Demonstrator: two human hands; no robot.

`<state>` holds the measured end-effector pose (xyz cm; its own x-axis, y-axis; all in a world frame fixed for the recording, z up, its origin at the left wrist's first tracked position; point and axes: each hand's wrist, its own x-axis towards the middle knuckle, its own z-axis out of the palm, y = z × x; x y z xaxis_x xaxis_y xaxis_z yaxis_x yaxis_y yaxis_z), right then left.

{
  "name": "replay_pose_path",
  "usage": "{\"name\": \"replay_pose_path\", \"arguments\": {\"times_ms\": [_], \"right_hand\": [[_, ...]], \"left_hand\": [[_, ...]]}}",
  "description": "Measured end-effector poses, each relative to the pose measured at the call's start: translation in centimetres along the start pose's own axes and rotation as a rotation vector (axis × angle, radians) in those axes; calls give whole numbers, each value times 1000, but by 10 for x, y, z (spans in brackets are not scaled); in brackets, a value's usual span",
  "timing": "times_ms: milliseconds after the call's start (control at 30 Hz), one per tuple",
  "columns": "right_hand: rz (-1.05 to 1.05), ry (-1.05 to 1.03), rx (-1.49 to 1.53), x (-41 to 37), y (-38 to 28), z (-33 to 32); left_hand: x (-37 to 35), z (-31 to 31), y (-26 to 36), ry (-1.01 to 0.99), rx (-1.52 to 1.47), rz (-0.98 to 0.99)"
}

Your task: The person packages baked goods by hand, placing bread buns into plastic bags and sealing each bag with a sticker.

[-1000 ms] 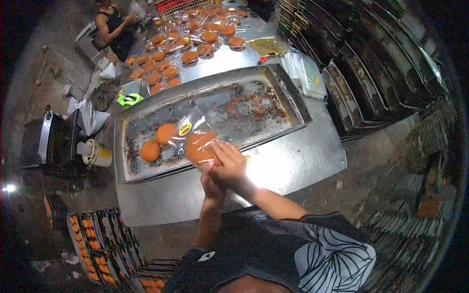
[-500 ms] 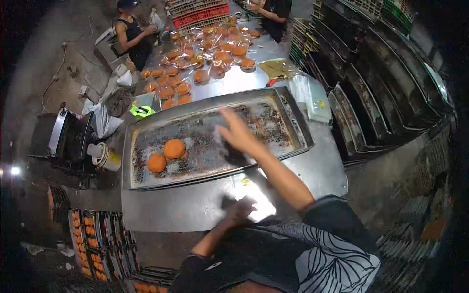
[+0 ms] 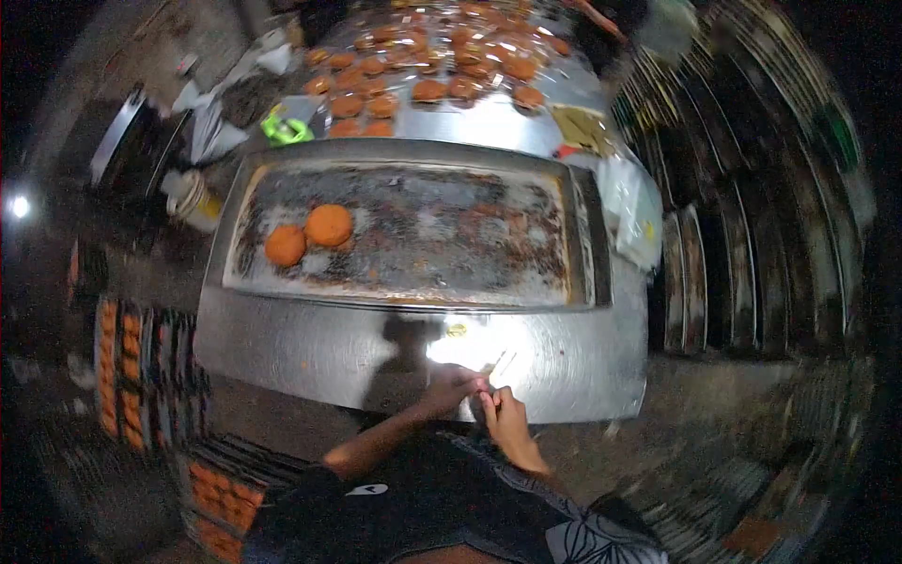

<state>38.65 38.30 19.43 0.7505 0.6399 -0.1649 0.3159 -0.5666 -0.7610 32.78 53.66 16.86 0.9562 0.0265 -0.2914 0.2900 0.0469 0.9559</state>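
Observation:
At the near edge of the metal table (image 3: 310, 343), my left hand (image 3: 453, 385) and my right hand (image 3: 508, 418) meet, fingertips pinched together. Just above them, in the bright glare, shows a thin whitish strip (image 3: 505, 365); glare hides what it is and whether the fingers hold it. Beyond my hands lies a worn baking tray (image 3: 442, 226) with a raised rim. Two round orange-brown buns, a left bun (image 3: 286, 245) and a right bun (image 3: 329, 226), sit close together on its left side.
Many bagged buns (image 3: 427, 91) cover the table's far part. A green tape dispenser (image 3: 285, 129) is behind the tray, and clear plastic bags (image 3: 634, 211) lie at its right. Dark trays (image 3: 738, 273) stand at right; racks of buns (image 3: 120, 371) are low at left.
My right hand has come back from over the tray to meet my left hand at the table's near edge. The view has shifted; the two buns stay on the tray.

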Motion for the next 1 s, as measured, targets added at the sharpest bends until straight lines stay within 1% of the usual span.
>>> {"name": "replay_pose_path", "arguments": {"times_ms": [33,67,133,167,200,267,300,367,400,433,467,500,533,567,600,633,667,700,733,767,800,833,867,900,933,967,1000], "right_hand": [[-21,27,86,5,-11,3],[-27,52,179,6,-21,6],[-126,-20,152,19,-29,14],[-180,-83,87,25,-35,14],[-178,-108,72,23,-40,16],[-133,-11,-44,26,-51,24],[-133,-30,-61,29,-55,28],[-148,-49,-19,36,-65,36],[-159,-47,9,43,-72,42],[-99,-146,68,52,-74,45],[75,-194,228,62,-96,45],[316,-282,314,77,-120,42],[381,-469,325,104,-138,33],[532,-336,680,120,-172,40],[486,-329,1116,131,-197,37],[268,-361,1061,150,-170,47],[161,-229,1260,147,-212,66],[129,-359,1496,144,-234,82],[95,-493,1733,142,-248,98],[205,-668,1802,140,-250,118],[325,-848,1858,139,-243,141],[346,-909,1743,141,-226,170],[278,-961,1313,150,-245,172],[-72,-903,558,178,-249,172],[-491,-597,100,206,-246,184],[-808,-172,-302,231,-251,193],[-881,-13,-731,264,-236,214]], "left_hand": [[2,-5,9,-91,-127,-163],[0,-13,8,-59,-157,-153],[-9,-27,4,87,240,138],[-14,-31,7,115,-102,95],[-17,-40,4,126,-44,209],[-30,-52,21,153,280,-2],[-32,-53,19,164,256,-4],[-36,-55,26,383,130,119],[-38,-64,31,455,157,138],[-41,-71,42,582,110,183],[-43,-78,51,706,63,229],[-44,-83,58,813,77,290],[-48,-88,70,861,104,480],[-56,-89,79,807,90,506],[-62,-91,83,754,76,534],[-62,-95,81,881,32,512],[-62,-112,77,968,-42,493],[-61,-134,71,999,-166,523],[-62,-149,60,976,-596,567],[-71,-170,66,905,-1117,567],[-68,-189,10,700,-1388,755],[-71,-243,-61,-308,-1760,588],[-82,-253,-53,-291,-1760,593],[-104,-262,-32,452,-1642,640],[-125,-268,-16,1166,-1386,630],[-143,-279,-9,1209,-1369,691],[-159,-288,-4,1245,-1349,752]]}}
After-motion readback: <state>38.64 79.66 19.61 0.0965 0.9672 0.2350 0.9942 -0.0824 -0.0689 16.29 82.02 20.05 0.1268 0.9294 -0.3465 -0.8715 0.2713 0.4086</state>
